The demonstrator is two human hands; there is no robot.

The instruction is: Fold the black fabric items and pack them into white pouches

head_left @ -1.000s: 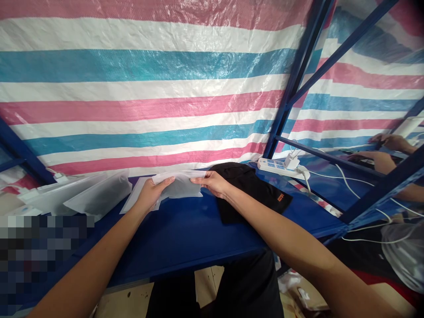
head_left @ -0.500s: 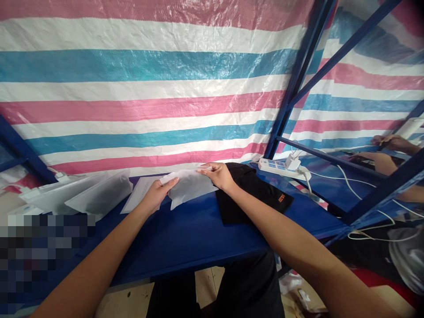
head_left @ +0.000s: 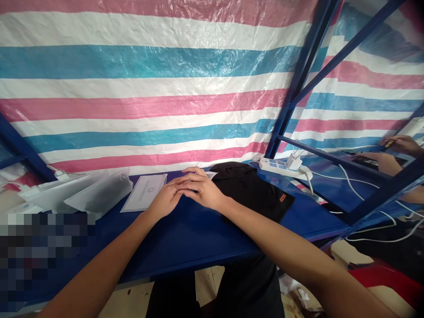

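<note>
My left hand (head_left: 167, 197) and my right hand (head_left: 202, 187) meet above the far half of the blue table. The right fingers stretch out across the left hand, mostly covering its fingers. Just right of my right hand shows a small whitish piece (head_left: 211, 175), perhaps the edge of the frosted plastic bag; anything else under the hands is hidden. A folded black garment (head_left: 250, 190) with orange lettering lies beside my right forearm. Left of my left hand lies a flat white printed packet (head_left: 144, 193).
Frosted bags (head_left: 102, 194) stand at the left. A white power strip (head_left: 281, 167) with plugs and cables sits at the back right. Blue frame bars (head_left: 291, 97) rise there. Another person's hand (head_left: 402, 145) is at the far right. Striped sheeting (head_left: 165, 106) hangs behind the table (head_left: 195, 238).
My hands held the frosted bag apart by its top edge; now they have come together and overlap. The bag is almost wholly out of sight, uncovering the white packet at left.
</note>
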